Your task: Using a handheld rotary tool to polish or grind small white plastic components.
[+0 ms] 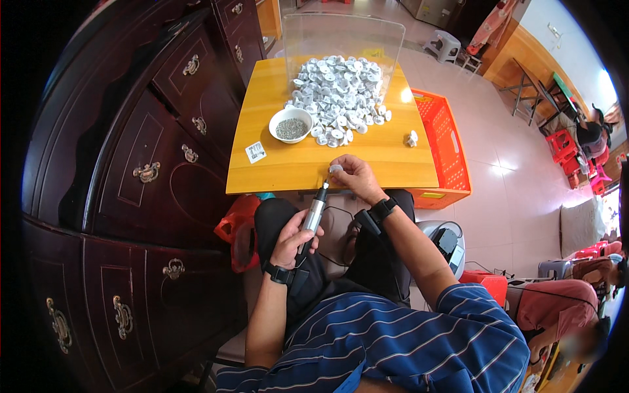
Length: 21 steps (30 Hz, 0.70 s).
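My left hand point(295, 240) is wrapped round an electric screwdriver point(314, 215) with a silver body and black ends. Its tip points up and away, toward the table's near edge. My right hand point(354, 175) pinches a small white round plastic part point(336, 169) just beyond that tip; whether the two touch I cannot tell. Farther off on the yellow table point(262, 171), a white bowl point(291, 126) holds many tiny metal pieces, likely screws. Beside it spreads a large heap of white round plastic parts point(341, 88), spilling out of a clear open-fronted bin point(341, 25).
A small white part point(412, 138) stands alone at the table's right, and a printed white card point(255, 152) lies at left. An orange crate point(442, 141) adjoins the right side. Dark cabinets point(137, 164) line the left. Another person point(557, 308) sits at lower right.
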Tool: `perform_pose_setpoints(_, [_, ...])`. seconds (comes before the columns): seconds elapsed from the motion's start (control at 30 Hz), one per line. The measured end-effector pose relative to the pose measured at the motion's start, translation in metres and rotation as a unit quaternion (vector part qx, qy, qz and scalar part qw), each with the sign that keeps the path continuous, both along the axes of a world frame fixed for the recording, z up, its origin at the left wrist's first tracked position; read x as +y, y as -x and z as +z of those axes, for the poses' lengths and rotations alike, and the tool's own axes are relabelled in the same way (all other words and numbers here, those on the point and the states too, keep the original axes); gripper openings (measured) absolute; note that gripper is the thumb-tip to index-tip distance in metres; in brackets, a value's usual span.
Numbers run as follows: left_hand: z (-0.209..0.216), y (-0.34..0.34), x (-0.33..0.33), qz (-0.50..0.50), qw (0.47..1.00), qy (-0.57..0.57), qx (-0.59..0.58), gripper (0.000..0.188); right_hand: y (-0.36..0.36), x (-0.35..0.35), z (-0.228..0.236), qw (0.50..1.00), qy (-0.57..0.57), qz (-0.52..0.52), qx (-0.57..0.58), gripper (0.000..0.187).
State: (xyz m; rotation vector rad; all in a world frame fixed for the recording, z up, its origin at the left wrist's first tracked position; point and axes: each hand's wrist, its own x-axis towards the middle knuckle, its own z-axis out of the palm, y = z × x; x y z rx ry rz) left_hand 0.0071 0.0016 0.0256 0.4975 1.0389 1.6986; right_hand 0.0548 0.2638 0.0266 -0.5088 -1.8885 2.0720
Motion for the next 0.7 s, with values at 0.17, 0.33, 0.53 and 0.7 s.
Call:
perform_pose_setpoints(0.17, [0.0, 0.0, 0.0011, -0.001, 1.0, -0.013, -0.002, 0.062, 0.0008, 0.0005, -0.0036, 1.0, -0.006, 0.014, 0.018, 0.013])
perform_pose_setpoints(0.33, [0.0004, -0.0006, 0.0011, 0.0, 1.0, -0.005, -0.004, 0.062, 0.0006, 0.0013, -0.0056, 1.0, -0.007, 0.018, 0.022, 0.014])
perform_pose_setpoints(0.53, [0.0007, -0.0006, 0.0009, -0.001, 1.0, -0.004, -0.005, 0.062, 0.0014, 0.0016, -0.0074, 0.999, -0.03, 0.012, 0.025, 0.014])
perform_pose_setpoints(0.7, [0.0004, -0.0002, 0.0017, 0.001, 1.0, 0.008, -0.011, 0.063, 0.0001, 0.0021, -0.0077, 0.999, -0.031, 0.015, 0.033, 0.015])
